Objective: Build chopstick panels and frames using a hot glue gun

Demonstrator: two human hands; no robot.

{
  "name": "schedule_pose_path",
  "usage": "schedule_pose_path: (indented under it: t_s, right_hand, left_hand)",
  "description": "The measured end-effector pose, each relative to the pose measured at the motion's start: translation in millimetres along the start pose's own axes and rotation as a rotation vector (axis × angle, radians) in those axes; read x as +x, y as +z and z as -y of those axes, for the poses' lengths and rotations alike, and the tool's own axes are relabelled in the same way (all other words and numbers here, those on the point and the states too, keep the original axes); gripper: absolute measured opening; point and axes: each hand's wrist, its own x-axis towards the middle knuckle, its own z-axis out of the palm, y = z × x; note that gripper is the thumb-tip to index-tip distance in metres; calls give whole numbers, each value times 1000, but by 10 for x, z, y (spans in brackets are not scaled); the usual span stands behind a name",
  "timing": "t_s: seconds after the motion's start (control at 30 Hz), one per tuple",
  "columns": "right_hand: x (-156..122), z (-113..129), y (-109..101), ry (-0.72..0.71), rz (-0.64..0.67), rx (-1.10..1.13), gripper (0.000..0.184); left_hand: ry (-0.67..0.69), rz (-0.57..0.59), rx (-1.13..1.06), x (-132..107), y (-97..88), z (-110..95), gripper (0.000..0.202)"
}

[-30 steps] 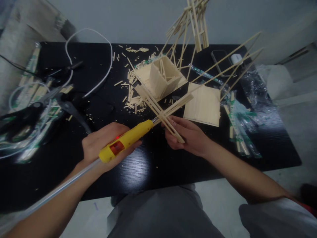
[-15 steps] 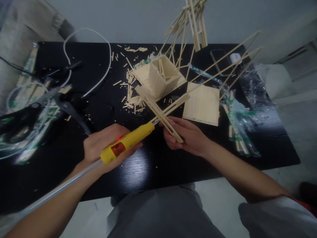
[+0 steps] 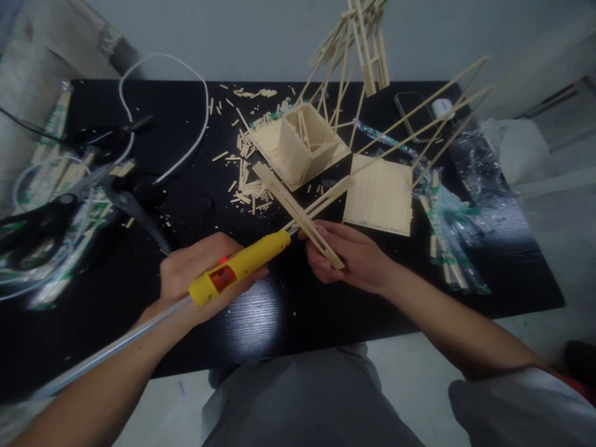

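Note:
My left hand point(image 3: 200, 267) is closed round a yellow hot glue gun point(image 3: 242, 267), with a long clear glue stick point(image 3: 116, 344) running out of its back end. The gun's nozzle touches or nearly touches a crossed frame of thin wooden sticks point(image 3: 298, 211). My right hand point(image 3: 347, 254) grips the lower end of that frame between thumb and fingers. Just beyond it stands an open wooden stick box point(image 3: 307, 146) on a flat base. A square wooden panel point(image 3: 379, 195) lies to the right, with long thin sticks rising past it.
Cut stick pieces point(image 3: 251, 189) litter the black table point(image 3: 195, 161). Scissors point(image 3: 65, 205), pliers point(image 3: 135, 208) and a white cable point(image 3: 207, 93) lie on the left. A tall stick structure point(image 3: 367, 49) rises at the back. A phone point(image 3: 414, 115) and bagged sticks point(image 3: 449, 242) are on the right.
Almost nothing differs. Both hands, the glue gun and the crossed frame keep nearly the same position, with only a very slight shift.

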Motion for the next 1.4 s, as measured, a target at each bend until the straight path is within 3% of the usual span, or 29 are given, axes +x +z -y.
schedule_pose_path:
  t_s: [0.53,0.97,1.4]
  right_hand:
    - [12,-10,-9,-5,7,-16,20]
    - [14,-55,-10,-143,-60,-273,29]
    - [14,-33,-11,-131,-72,-242,27]
  left_hand:
    - [-27,4,27,-16,-22,-12,25]
    - [-17,12,-11,15,-20,-7,22]
    - [-46,75,58,-48,-36,48,15]
